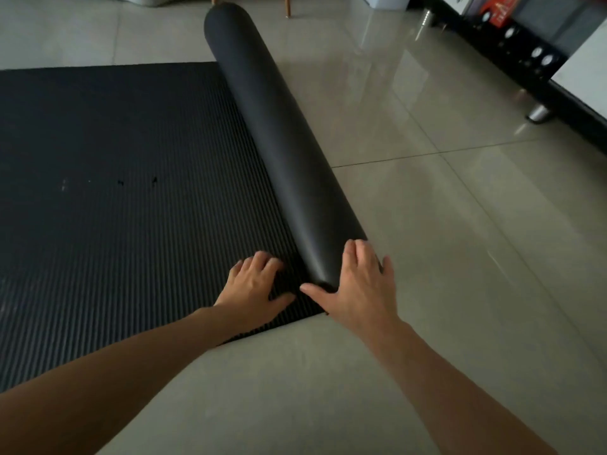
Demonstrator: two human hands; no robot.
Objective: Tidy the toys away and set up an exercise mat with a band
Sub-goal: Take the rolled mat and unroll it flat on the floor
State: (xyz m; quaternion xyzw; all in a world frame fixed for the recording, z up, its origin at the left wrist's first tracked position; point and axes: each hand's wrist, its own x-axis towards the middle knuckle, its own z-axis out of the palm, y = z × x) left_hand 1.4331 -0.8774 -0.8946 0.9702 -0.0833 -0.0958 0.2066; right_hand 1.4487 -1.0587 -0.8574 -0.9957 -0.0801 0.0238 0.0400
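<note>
A black exercise mat [115, 192] lies partly unrolled on the tiled floor, its ribbed side up and spreading to the left. The rest of it is still a thick smooth roll [276, 136] running from the top centre down to the near edge. My left hand [254, 287] rests flat on the ribbed surface just left of the roll's near end, fingers apart. My right hand [358, 287] lies against the near end of the roll, thumb on its left side and fingers over its right. No band or toys are in view.
Glossy grey floor tiles [460, 224] stretch to the right and in front of the mat. A black low cabinet [532, 54] on metal feet stands at the upper right. Wooden chair legs [287, 6] show at the top centre.
</note>
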